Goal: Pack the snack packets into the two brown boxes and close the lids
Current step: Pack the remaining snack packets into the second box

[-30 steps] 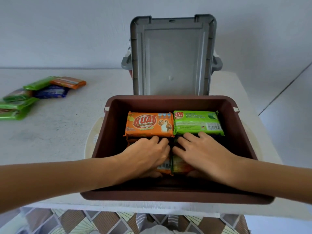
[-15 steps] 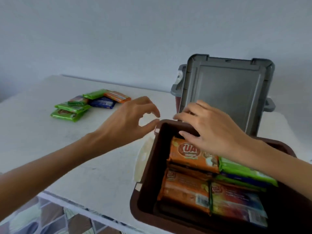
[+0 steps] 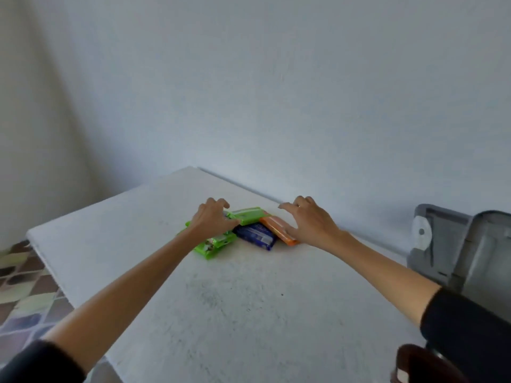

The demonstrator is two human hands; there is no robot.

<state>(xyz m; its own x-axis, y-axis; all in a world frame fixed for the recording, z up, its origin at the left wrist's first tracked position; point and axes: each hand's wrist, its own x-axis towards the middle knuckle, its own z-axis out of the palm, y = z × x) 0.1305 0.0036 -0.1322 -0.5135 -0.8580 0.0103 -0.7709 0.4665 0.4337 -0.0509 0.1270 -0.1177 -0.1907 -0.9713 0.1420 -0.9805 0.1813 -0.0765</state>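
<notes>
Fingers point(image 3: 219, 202) of the left hand point(image 3: 213, 220) curl over the glossy green packets point(image 3: 214, 246). The right hand point(image 3: 311, 221) hangs spread and relaxed over the flat orange packet point(image 3: 278, 229). Beside it lies a dark blue packet point(image 3: 255, 234). Both long axes slant from far left to near right on the rough, speckled white table point(image 3: 221, 313).

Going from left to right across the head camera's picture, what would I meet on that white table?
left hand → blue packet → orange packet → right hand → grey lids
</notes>
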